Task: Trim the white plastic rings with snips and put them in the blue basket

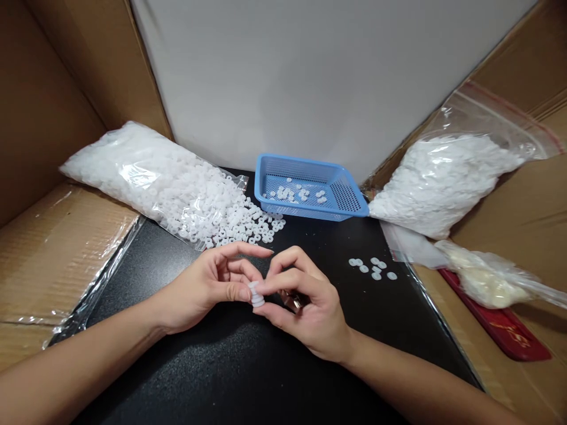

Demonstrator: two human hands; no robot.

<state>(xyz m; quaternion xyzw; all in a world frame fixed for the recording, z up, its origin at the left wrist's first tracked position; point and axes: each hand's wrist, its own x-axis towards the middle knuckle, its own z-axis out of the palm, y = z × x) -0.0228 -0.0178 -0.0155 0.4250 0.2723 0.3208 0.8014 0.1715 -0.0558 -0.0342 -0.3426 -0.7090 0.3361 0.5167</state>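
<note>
Both hands meet over the black table (212, 372). My right hand (305, 310) pinches a small stack of white plastic rings (256, 294) between thumb and forefinger. My left hand (212, 286) touches the same stack with its thumb and a bent finger, its forefinger stretched out above. A pile of loose white rings (248, 227) spills from an open clear bag (150, 180) just beyond my left hand. Several flat white discs (372, 268) lie to the right of my right hand.
A blue mesh basket (349, 198) at the back holds several white pieces. A second clear bag of white parts (447, 177) leans at the right, with a smaller bag (482, 277) and a red flat object (500, 324) below it. Cardboard walls (48, 112) stand on both sides.
</note>
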